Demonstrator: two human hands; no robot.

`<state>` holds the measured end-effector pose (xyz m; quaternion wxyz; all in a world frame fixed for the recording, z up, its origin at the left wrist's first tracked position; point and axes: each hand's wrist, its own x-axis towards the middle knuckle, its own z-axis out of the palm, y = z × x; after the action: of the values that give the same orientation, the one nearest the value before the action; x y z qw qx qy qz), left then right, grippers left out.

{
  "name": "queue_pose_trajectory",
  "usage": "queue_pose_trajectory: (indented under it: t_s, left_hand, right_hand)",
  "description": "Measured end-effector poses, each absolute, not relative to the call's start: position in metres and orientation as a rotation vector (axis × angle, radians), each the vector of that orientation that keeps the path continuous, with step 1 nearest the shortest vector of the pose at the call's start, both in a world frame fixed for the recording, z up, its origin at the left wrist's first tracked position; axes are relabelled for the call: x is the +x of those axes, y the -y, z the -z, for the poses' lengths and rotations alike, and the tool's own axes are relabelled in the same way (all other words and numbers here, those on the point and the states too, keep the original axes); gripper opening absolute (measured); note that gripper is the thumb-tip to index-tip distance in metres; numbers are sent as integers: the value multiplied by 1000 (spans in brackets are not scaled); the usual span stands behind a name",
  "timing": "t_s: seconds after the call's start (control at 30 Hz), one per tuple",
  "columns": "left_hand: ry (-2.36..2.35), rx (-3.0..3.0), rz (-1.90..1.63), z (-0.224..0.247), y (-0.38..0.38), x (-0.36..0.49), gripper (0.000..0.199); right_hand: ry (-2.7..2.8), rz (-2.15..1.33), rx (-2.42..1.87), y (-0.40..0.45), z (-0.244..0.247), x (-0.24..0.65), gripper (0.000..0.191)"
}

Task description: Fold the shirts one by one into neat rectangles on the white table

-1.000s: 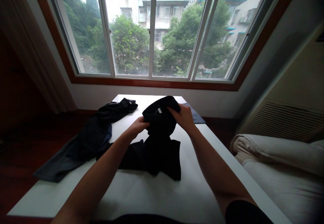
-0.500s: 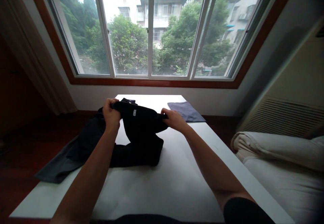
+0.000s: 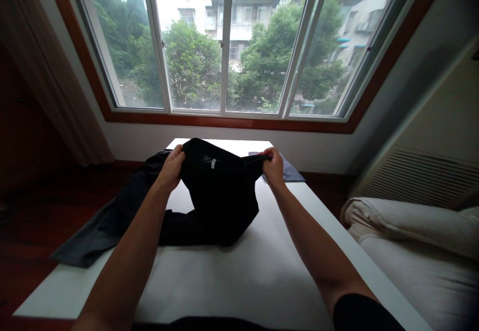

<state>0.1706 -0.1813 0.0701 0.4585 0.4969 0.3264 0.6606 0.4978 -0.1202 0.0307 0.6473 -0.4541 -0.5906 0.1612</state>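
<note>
A black garment hangs between my hands, its upper edge lifted and its lower part resting on the white table. A small white label shows near that edge. My left hand is closed on the garment's left upper corner. At the other corner, my right hand grips the cloth and pulls it taut. The garment's exact kind is hard to make out. Behind my left forearm lies a heap of dark clothes, with a grey piece hanging over the table's left edge.
A folded grey-purple cloth lies at the table's far right corner, partly behind my right hand. Rolled pale bedding stands to the right. Beyond the table are a wall and a wide window; a curtain hangs at left.
Both hands have moved right, the right hand farther and slightly up. The garment's upper edge is spread wider, and more of its front hangs open to view.
</note>
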Motion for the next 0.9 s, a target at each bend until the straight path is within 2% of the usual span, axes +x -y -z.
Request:
queue_pose_trajectory:
  t_s: [0.13,0.27,0.4,0.57,0.67,0.77,0.9]
  left_hand:
    - [-760,1358,-1463,-74,195,173,27]
    - [-737,1533,-1393,-74,203,174,35]
    - [-904,1901,-1434,-65,196,179,29]
    - [-1182,2236,-1304,-41,176,178,44]
    - [-1464,2174,-1348,-25,164,171,40]
    - [-1704,2035,-1373,-12,152,164,27]
    - [-1492,1709,-1530,-4,140,165,19]
  right_hand:
    - [1207,-305,-1043,123,-41,500,18]
    - [1177,-366,-1033,128,-52,509,20]
    - [1234,-387,-979,133,-63,516,21]
    - [1300,-236,-947,145,-73,520,17]
    - [1330,-43,-959,157,-77,522,19]
    - [1401,241,-1021,170,-81,524,20]
    - [1445,426,-1072,177,-81,525,21]
